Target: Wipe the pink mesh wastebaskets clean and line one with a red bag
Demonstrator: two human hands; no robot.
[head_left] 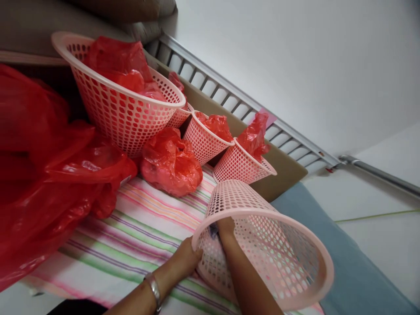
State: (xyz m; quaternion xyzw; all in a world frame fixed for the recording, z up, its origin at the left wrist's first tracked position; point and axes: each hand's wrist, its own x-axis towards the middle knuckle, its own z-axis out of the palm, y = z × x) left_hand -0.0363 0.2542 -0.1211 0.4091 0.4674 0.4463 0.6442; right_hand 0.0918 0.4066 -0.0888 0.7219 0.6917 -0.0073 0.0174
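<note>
A pink perforated plastic basket (243, 197) lies tilted on the striped cloth, its mouth facing me. My left hand (187, 257) grips its rim at the left, thumb on the inner side. Deep inside the basket, my right hand (226, 227) is closed against the left inner wall. A crumpled bluish cloth (213, 230) shows at its fingers, most of it hidden. A silver bracelet (152, 288) circles my left wrist.
Several pink baskets (131, 113) holding red plastic bags (118, 65) stand behind. A bunched red bag (172, 162) sits on the striped cloth (138, 227); more red plastic (49, 175) fills the left. A white radiator (236, 100) runs along the wall.
</note>
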